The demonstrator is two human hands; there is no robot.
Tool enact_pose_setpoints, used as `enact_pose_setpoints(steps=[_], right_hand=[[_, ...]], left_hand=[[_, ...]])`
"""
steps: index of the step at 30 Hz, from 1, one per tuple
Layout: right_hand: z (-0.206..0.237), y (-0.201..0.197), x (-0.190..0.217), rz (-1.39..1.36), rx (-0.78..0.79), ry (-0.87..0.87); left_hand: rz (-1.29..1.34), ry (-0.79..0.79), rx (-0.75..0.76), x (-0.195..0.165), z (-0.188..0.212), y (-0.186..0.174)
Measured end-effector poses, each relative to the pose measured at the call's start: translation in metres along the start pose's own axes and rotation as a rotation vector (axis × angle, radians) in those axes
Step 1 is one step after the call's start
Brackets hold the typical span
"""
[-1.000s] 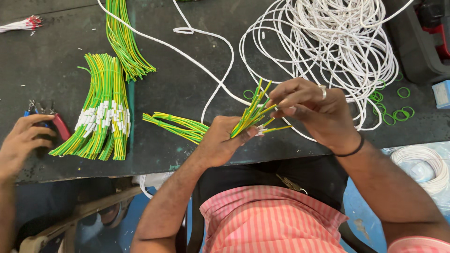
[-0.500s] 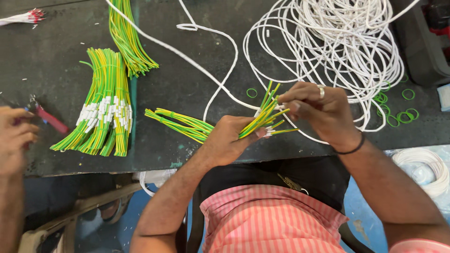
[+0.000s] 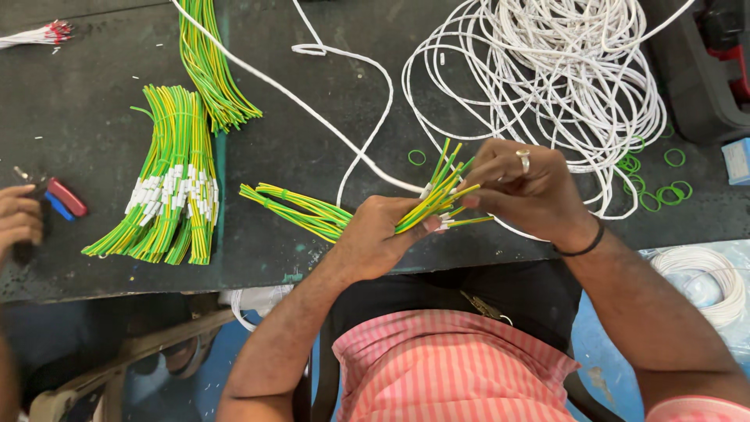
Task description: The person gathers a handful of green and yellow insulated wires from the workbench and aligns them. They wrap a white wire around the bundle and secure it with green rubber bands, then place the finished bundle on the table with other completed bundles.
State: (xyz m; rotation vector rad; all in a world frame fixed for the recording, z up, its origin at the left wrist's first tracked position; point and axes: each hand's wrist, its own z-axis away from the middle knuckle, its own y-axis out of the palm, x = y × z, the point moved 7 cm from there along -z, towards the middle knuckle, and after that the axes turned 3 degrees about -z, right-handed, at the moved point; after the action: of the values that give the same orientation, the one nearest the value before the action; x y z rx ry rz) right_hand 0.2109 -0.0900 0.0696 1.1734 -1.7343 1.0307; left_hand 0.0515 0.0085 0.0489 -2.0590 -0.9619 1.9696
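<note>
The left hand (image 3: 383,238), just below the middle of the frame, is clenched around a bunch of green-and-yellow wires (image 3: 328,215). The bunch's tail runs out to the left and lies on the dark desk (image 3: 328,94), while its short ends fan up and to the right. The right hand (image 3: 523,187), with a ring on one finger and a dark band at the wrist, pinches those fanned tips between thumb and fingertips.

The tips already splay at different angles, so the likeliest slip is a wire or two sliding out of the left hand's grip if it loosens while the right hand works among them. A loose white cable (image 3: 344,133) runs right under both hands, and its big tangled coil (image 3: 547,70) fills the upper right; a wire end could catch on a loop there and drag it along.

Small green rubber bands (image 3: 664,187) lie scattered at the right, near the coil's edge, easy to knock off the desk's front edge with a forearm. Further out, at centre left, sits a bundle with white sleeves (image 3: 168,191), and another green-yellow bunch (image 3: 207,66) lies above it; strays could mix with these. At the far left edge another person's hand (image 3: 19,219) rests by a red-and-blue handled tool (image 3: 58,199).
</note>
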Motion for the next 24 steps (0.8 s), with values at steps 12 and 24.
enact_pose_setpoints(steps=[12, 24], right_hand=[[0.001, 0.014, 0.003, 0.103, -0.008, 0.17], [-0.004, 0.0, 0.018, -0.309, -0.071, 0.077]], left_hand=[[-0.045, 0.043, -0.001, -0.005, 0.0, 0.003], [0.087, -0.112, -0.017, 0.02, 0.002, 0.005]])
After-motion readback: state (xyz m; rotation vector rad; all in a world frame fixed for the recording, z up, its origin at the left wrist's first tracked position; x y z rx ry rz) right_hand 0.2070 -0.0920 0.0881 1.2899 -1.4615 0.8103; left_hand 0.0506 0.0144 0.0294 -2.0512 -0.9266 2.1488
